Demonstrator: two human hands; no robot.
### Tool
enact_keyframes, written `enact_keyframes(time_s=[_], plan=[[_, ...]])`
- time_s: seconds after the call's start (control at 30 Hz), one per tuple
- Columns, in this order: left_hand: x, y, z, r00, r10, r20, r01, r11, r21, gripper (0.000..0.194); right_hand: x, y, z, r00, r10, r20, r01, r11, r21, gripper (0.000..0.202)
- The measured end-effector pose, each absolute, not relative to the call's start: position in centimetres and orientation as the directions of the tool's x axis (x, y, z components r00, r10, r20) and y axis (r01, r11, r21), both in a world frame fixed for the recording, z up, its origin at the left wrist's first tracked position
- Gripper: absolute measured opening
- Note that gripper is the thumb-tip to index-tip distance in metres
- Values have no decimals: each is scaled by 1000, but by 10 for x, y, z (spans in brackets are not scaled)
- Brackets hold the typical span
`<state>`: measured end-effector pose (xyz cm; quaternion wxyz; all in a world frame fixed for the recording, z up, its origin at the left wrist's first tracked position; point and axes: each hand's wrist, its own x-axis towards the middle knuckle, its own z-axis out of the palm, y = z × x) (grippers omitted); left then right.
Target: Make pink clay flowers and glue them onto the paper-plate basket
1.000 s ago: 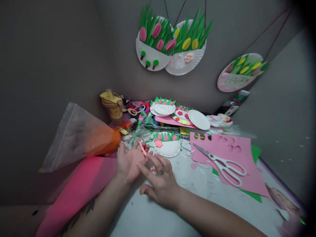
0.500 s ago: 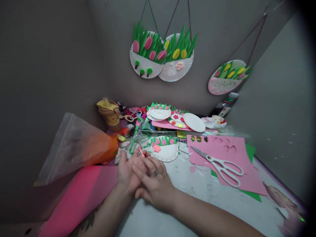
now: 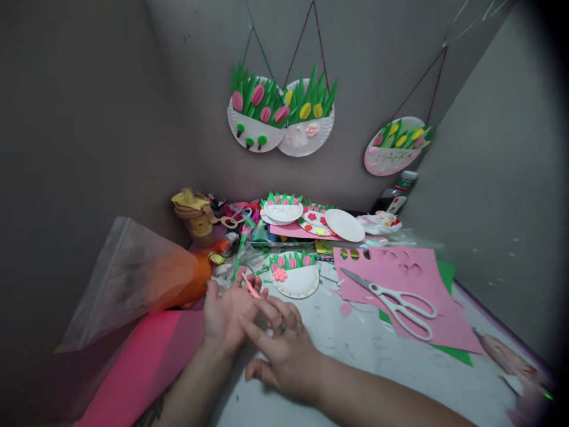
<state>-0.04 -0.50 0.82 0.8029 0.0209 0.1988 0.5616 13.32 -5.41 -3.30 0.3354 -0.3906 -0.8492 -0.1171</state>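
Observation:
My left hand is palm up over the table, its fingers stretched out and slightly curled. Across those fingers lies a thin pink roll of soft clay. My right hand, a ring on one finger, reaches over from the right, palm down. Its fingers are extended against the near end of the roll, and its thumb stands apart. Just beyond the hands lies a half-covered paper plate with green paper grass, pink tulips and a pink clay flower.
White-handled scissors rest on a cut pink sheet at the right. Left are a clear zip bag with orange contents and a tan cup. Decorated plates pile up behind; others hang on the wall.
My right hand has slid back toward me and right across my left palm, so more of the pink roll shows. The view has tilted up slightly.

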Motion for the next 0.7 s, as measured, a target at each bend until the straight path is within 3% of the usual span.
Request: enact_keyframes(time_s=[0.2, 0.37, 0.53, 0.7], plan=[[-1, -6, 7, 323, 882, -343, -857, 427, 288, 55, 132, -52, -31, -446, 649, 616, 774, 626, -98, 67], [-1, -5, 9, 254, 914, -318, -890, 349, 293, 61, 133, -53, -32, -488, 575, 656, 724, 687, -63, 76], [-3, -4, 8, 300, 901, -314, -872, 392, 293, 57, 132, -52, -33, -458, 652, 604, 778, 622, -81, 74], [-3, -5, 6, 274, 912, -306, -876, 368, 312, 61, 131, -52, -32, -504, 596, 625, 730, 681, -61, 78]])
